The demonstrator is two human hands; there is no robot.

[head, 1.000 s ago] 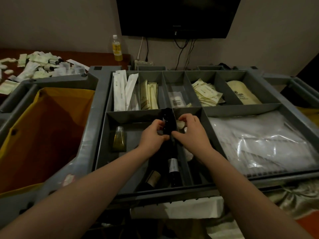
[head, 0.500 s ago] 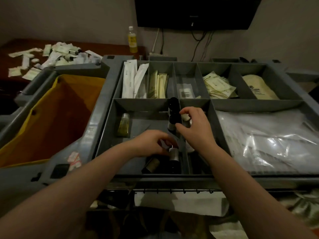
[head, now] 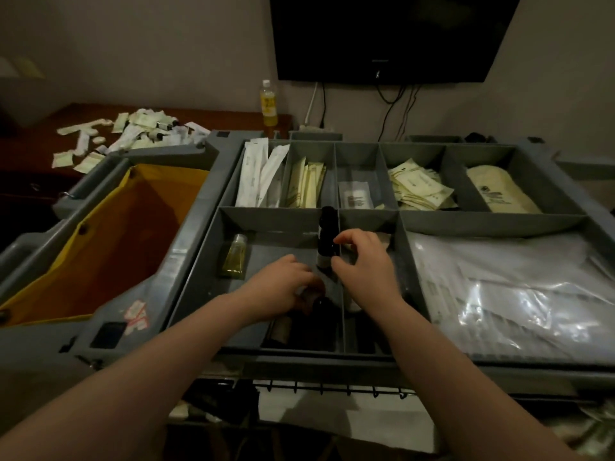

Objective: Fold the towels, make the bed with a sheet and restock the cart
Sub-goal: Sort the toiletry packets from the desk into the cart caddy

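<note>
The grey cart tray (head: 199, 261) has several compartments. In the front left compartment small dark bottles (head: 324, 234) stand in a row against the divider, and more dark bottles (head: 283, 331) lie near the front wall. My left hand (head: 283, 287) is curled over a small dark bottle low in that compartment. My right hand (head: 362, 261) pinches a standing dark bottle between thumb and forefinger at the divider. A clear yellow bottle (head: 235, 257) lies at the compartment's left side.
Back compartments hold white sachets (head: 259, 174), cream packets (head: 419, 188) and a cream pouch (head: 499, 194). Clear plastic bags (head: 515, 287) fill the right bay. A yellow laundry bag (head: 109, 234) hangs at left. Loose packets (head: 133, 134) and a drink bottle (head: 269, 104) sit on the wooden desk.
My left hand dropped from the standing bottles down to a bottle near the compartment's front. My right hand stays at the row by the divider. The view has tilted up slightly.
</note>
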